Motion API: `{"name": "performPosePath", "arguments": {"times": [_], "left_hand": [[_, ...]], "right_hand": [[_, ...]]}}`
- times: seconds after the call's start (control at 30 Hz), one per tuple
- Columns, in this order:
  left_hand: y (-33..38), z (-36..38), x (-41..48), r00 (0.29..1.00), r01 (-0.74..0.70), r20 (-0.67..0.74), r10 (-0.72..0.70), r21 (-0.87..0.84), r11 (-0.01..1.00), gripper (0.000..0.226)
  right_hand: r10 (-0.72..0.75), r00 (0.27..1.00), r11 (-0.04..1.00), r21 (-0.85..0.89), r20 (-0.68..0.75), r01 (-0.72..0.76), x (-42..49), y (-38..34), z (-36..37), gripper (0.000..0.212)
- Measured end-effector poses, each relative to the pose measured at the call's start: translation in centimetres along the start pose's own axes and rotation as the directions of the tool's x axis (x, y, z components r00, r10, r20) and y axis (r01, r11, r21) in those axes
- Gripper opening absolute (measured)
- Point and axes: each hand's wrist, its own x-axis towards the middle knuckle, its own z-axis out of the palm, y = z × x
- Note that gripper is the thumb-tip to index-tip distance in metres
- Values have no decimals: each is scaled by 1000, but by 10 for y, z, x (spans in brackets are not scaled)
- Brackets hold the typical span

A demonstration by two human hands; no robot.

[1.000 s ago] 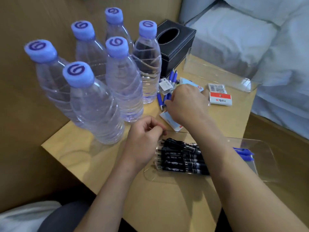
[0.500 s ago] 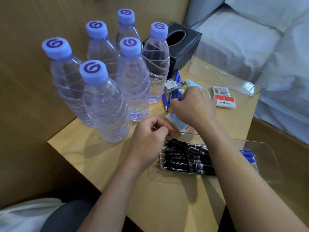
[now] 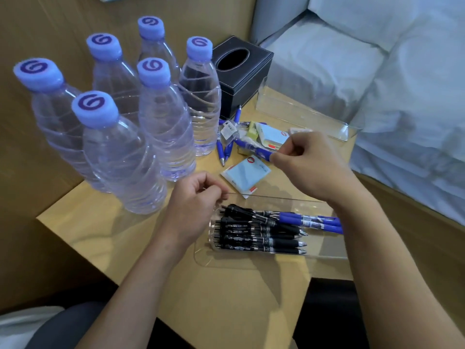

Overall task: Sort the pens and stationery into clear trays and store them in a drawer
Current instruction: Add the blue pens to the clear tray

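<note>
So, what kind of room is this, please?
Probably a hotel bedroom: a bed with white bedding stands beside a small wooden table that carries six identical water bottles and a black tissue box.

The right hand [image 3: 309,162] has drawn back to the right from the pile of stationery and now pinches the end of a blue pen [image 3: 255,149]. The blue note pads [image 3: 245,176], before covered by this hand, are now uncovered. The forearm has shifted also, so more of the blue pens [image 3: 312,220] in the clear tray [image 3: 251,260] is visible.
</note>
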Motion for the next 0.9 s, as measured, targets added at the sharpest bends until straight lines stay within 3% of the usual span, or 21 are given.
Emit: {"name": "performPosePath", "arguments": {"times": [0.13, 0.4, 0.47, 0.63, 0.8, 0.9], "left_hand": [[-2, 2, 0, 1000, 4, -11, -4, -22, 1000, 19], [-3, 7, -2, 999, -9, -43, 9, -10, 1000, 20], [-3, 7, -1, 999, -7, -47, 6, -12, 1000, 20], [-2, 8, -2, 998, 2, -57, -3, -27, 1000, 20], [-1, 7, -1, 999, -2, -48, 0, -39, 999, 26], [-2, 7, 0, 999, -5, -43, 4, -37, 999, 27]], "right_hand": [[14, 998, 1000, 14, 60, -15, -5, 26, -23, 22], [-37, 976, 993, 115, 212, 12, -13, 77, -81, 6], [-45, 961, 995, 96, 274, 20, -13, 85, -88, 1], [-63, 869, 998, 43, 491, 48, -19, 87, -95, 19], [12, 845, 995, -90, 535, 42, -21, 92, -96, 26], [79, 823, 979, -198, 562, 42, -23, 95, -96, 10]]}}
